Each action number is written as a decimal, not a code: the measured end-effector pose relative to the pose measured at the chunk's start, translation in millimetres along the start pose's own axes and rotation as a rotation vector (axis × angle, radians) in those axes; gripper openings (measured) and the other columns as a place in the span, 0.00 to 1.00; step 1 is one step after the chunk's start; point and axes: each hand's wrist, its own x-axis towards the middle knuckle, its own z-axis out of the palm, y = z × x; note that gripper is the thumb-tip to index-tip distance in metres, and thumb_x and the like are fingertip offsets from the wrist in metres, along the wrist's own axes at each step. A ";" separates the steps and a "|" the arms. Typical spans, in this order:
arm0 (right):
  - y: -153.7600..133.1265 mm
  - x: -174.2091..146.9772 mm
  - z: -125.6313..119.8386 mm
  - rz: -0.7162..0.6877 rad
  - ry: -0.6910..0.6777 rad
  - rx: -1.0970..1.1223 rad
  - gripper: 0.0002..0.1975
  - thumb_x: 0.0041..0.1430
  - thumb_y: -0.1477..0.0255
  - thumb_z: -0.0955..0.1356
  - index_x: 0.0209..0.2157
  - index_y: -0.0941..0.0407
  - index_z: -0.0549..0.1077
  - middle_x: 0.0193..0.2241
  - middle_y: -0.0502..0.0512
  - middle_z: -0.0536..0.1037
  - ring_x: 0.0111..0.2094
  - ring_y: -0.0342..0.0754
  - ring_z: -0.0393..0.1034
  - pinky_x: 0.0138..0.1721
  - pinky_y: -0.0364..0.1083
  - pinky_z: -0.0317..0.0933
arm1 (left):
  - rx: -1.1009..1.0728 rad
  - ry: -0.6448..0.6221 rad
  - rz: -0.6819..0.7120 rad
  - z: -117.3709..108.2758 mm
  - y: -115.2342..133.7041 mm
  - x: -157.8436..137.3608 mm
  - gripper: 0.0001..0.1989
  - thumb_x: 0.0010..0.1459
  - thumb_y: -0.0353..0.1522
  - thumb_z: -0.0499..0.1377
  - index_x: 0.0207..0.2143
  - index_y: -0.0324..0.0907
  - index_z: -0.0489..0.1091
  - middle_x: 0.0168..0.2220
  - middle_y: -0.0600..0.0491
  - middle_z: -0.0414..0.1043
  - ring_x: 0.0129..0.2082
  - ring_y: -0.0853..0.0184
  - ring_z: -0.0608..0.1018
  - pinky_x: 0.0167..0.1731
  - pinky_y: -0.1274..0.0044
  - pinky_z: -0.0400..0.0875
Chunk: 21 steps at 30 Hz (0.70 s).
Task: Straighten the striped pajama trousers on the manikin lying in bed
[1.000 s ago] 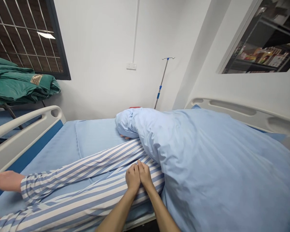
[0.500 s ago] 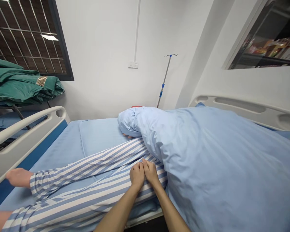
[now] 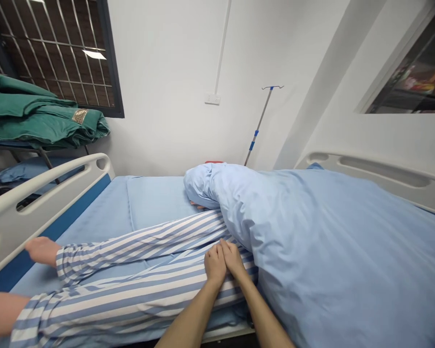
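Observation:
My left hand [image 3: 215, 265] and my right hand [image 3: 233, 257] rest side by side, touching, on the upper thigh of a striped trouser leg [image 3: 137, 295]. Both are closed with the fingers curled under, so what lies in them, if anything, is hidden. Blue and white stripes cover the two legs stretched along the bed, with a bare foot [image 3: 42, 250] past one cuff. Just right of my hands, a bunched light blue quilt [image 3: 311, 241] covers the upper part of the lying figure. A bit of a hand [image 3: 196, 205] shows beneath the quilt's far edge.
A bed end board [image 3: 50, 193] stands at the left, another [image 3: 377, 169] at the right. An IV pole [image 3: 261, 121] rises behind the bed by the wall. Folded green cloth [image 3: 39, 116] is piled on a rack below the barred window [image 3: 61, 53].
The view has turned slightly left, so the scene sits further right. My hands stay on the same thigh, closed and pressed together, with little visible shift.

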 end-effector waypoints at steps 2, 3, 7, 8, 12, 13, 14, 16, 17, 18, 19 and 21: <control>-1.6 11.0 -6.9 -0.002 -0.089 -0.056 0.22 0.48 0.56 0.62 0.11 0.56 0.62 0.11 0.52 0.66 0.18 0.44 0.56 0.20 0.43 0.48 | 0.027 -0.019 -0.009 -1.9 2.7 -0.3 0.21 0.60 0.35 0.40 0.29 0.41 0.71 0.31 0.47 0.75 0.33 0.66 0.73 0.34 0.75 0.59; -1.1 15.1 -10.8 -0.007 -0.128 -0.101 0.22 0.49 0.56 0.62 0.11 0.56 0.61 0.11 0.51 0.65 0.18 0.43 0.55 0.21 0.43 0.48 | 0.051 -0.037 -0.009 -2.4 4.0 -0.8 0.20 0.60 0.35 0.41 0.30 0.41 0.72 0.32 0.47 0.75 0.34 0.65 0.73 0.35 0.75 0.59; 11.7 15.2 -21.1 -0.033 -0.051 -0.259 0.23 0.55 0.57 0.55 0.14 0.56 0.60 0.12 0.51 0.65 0.19 0.43 0.55 0.22 0.42 0.49 | 0.125 -0.078 -0.020 -1.4 6.8 -3.5 0.20 0.58 0.36 0.43 0.28 0.42 0.73 0.32 0.46 0.76 0.34 0.64 0.73 0.33 0.74 0.58; 16.0 12.1 -21.7 -0.031 0.012 -0.291 0.24 0.56 0.57 0.53 0.15 0.56 0.61 0.13 0.52 0.66 0.19 0.43 0.55 0.22 0.42 0.49 | 0.123 -0.079 -0.020 -0.9 7.1 -3.7 0.20 0.58 0.36 0.43 0.28 0.42 0.73 0.31 0.46 0.76 0.33 0.64 0.73 0.33 0.74 0.58; 25.7 0.3 -19.8 -0.020 0.093 -0.445 0.24 0.57 0.58 0.53 0.17 0.57 0.65 0.16 0.56 0.70 0.19 0.43 0.56 0.22 0.43 0.48 | 0.079 -0.103 0.002 -2.3 6.4 -2.5 0.20 0.58 0.35 0.43 0.27 0.42 0.74 0.31 0.47 0.76 0.32 0.65 0.73 0.31 0.75 0.57; 25.6 -0.9 -19.3 -0.025 0.088 -0.464 0.24 0.57 0.59 0.53 0.18 0.57 0.66 0.17 0.57 0.71 0.19 0.43 0.56 0.22 0.43 0.48 | 0.076 -0.116 0.012 -4.8 5.0 -2.5 0.20 0.57 0.35 0.44 0.27 0.42 0.74 0.30 0.47 0.76 0.31 0.66 0.72 0.31 0.76 0.56; 24.8 -1.4 -19.0 -0.029 0.084 -0.482 0.24 0.57 0.59 0.53 0.18 0.58 0.67 0.17 0.58 0.72 0.19 0.43 0.57 0.22 0.43 0.49 | 0.081 -0.130 0.021 -8.8 2.4 -2.8 0.19 0.57 0.35 0.44 0.26 0.42 0.74 0.29 0.48 0.76 0.30 0.66 0.72 0.30 0.76 0.56; 22.0 -1.3 -18.8 -0.031 0.074 -0.539 0.25 0.57 0.60 0.52 0.18 0.58 0.69 0.19 0.60 0.73 0.19 0.44 0.58 0.23 0.43 0.49 | 0.110 -0.142 0.037 -22.1 -7.4 -4.9 0.19 0.56 0.35 0.45 0.24 0.42 0.74 0.28 0.48 0.76 0.29 0.66 0.71 0.29 0.76 0.55; 20.4 -1.0 -18.9 -0.028 0.067 -0.574 0.25 0.57 0.60 0.52 0.19 0.58 0.70 0.20 0.61 0.74 0.19 0.44 0.58 0.23 0.43 0.49 | 0.132 -0.137 0.045 -31.5 -15.2 -6.6 0.19 0.56 0.35 0.45 0.24 0.42 0.73 0.27 0.49 0.75 0.29 0.66 0.71 0.29 0.76 0.55; 19.1 -0.7 -18.9 -0.022 0.058 -0.606 0.26 0.56 0.60 0.52 0.19 0.58 0.71 0.20 0.62 0.74 0.19 0.45 0.59 0.23 0.44 0.49 | 0.159 -0.124 0.050 -42.9 -24.9 -8.9 0.19 0.56 0.35 0.45 0.23 0.42 0.73 0.27 0.49 0.75 0.28 0.66 0.71 0.29 0.76 0.55; 18.2 -0.5 -18.9 -0.012 0.051 -0.630 0.26 0.56 0.60 0.52 0.20 0.58 0.72 0.21 0.62 0.75 0.19 0.45 0.60 0.23 0.44 0.49 | 0.189 -0.108 0.059 -56.0 -36.2 -11.6 0.19 0.56 0.35 0.44 0.23 0.42 0.73 0.26 0.49 0.75 0.29 0.66 0.72 0.29 0.76 0.55; 17.5 -0.2 -18.7 0.020 0.033 -0.665 0.26 0.56 0.60 0.52 0.21 0.57 0.73 0.22 0.63 0.76 0.19 0.47 0.61 0.23 0.45 0.50 | 0.249 -0.082 0.093 -86.3 -61.9 -18.2 0.19 0.56 0.35 0.44 0.23 0.43 0.72 0.27 0.49 0.75 0.29 0.66 0.72 0.30 0.76 0.55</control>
